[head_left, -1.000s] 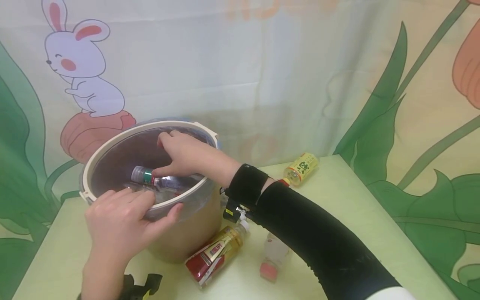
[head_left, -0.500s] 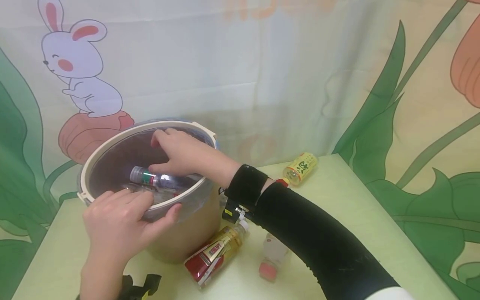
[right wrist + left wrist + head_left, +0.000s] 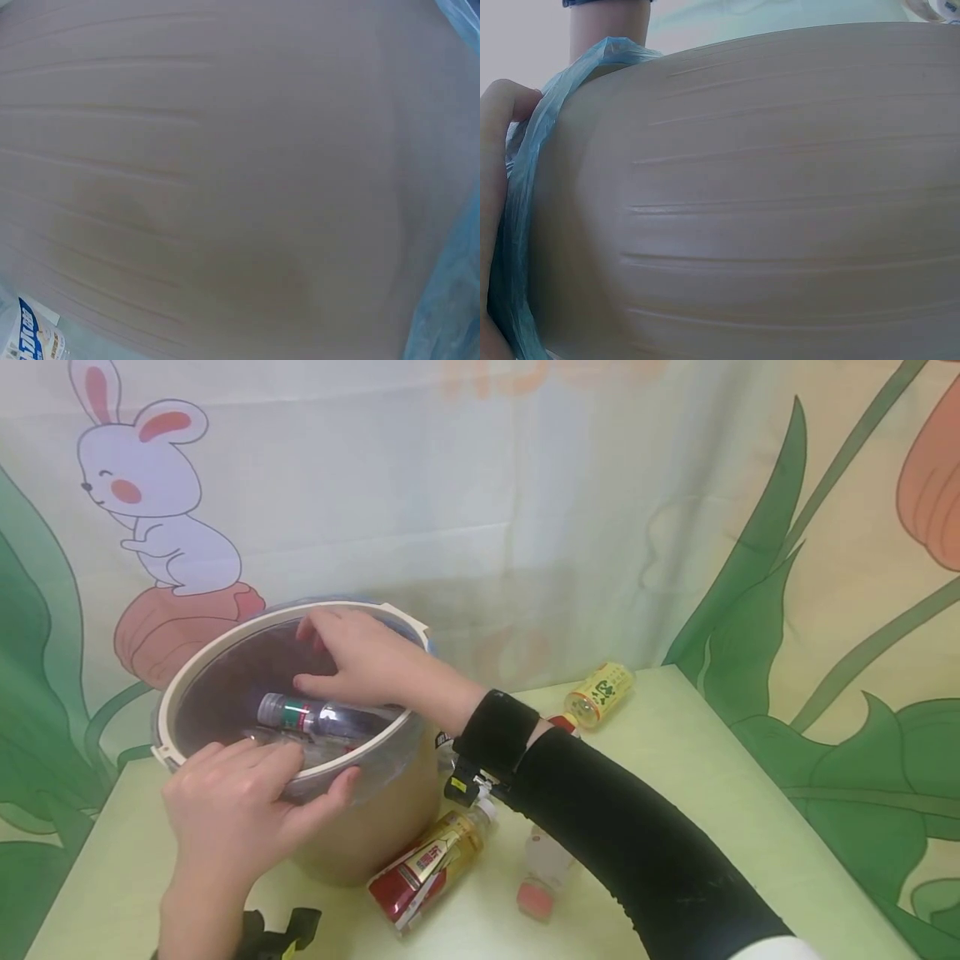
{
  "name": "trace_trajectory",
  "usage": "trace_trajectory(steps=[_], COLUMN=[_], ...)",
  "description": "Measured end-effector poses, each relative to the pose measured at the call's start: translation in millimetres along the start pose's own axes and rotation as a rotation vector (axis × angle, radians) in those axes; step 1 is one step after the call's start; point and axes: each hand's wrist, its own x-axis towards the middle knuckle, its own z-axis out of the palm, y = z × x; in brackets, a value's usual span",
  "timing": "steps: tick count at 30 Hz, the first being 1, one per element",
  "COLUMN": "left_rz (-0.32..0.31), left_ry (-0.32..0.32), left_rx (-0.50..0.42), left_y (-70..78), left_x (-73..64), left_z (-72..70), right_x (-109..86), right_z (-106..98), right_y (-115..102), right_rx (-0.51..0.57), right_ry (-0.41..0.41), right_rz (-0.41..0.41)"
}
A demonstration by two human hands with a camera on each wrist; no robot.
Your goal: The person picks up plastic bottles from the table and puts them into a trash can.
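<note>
A beige trash can (image 3: 360,847) with a cream rim stands on the table, lined with a thin bluish plastic bag (image 3: 514,262) folded over its edge. My left hand (image 3: 232,802) grips the near rim, fingers over the edge and thumb outside along the bag. Inside the mouth, my right hand (image 3: 363,656) has loosely bent, spread fingers and nothing between them. Just below its thumb lies a clear plastic bottle (image 3: 296,714) with a green label, among other clear bottles in the can. The right wrist view shows mostly the can's ribbed outer wall (image 3: 262,180).
Against the can's foot lies a red-labelled drink bottle (image 3: 427,868) with a white cap. A pink-capped bottle (image 3: 543,877) lies to its right, and a yellow-labelled bottle (image 3: 600,693) farther back. A printed curtain (image 3: 600,527) hangs behind the table.
My right hand has drawn slightly up and left, its thumb leaving the green-labelled bottle, which lies still in the can. My left hand keeps its grip on the rim.
</note>
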Motion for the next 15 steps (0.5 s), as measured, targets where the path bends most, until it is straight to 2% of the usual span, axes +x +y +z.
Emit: trace_trajectory(steps=[4, 9, 15], left_rz=[0.001, 0.004, 0.016], left_ry=[-0.002, -0.009, -0.004], left_rx=[0.002, 0.006, -0.004], left_y=[-0.1, -4.5, -3.3], left_x=[-0.3, -4.7, -2.5], left_z=[-0.5, 1.9, 3.3], right_x=[-1.4, -9.0, -19.8], right_z=[-3, -9, -12], right_y=[4, 7, 8], right_rx=[0.042, 0.113, 0.043], right_ry=[0.071, 0.231, 0.397], right_rz=[0.002, -0.036, -0.154])
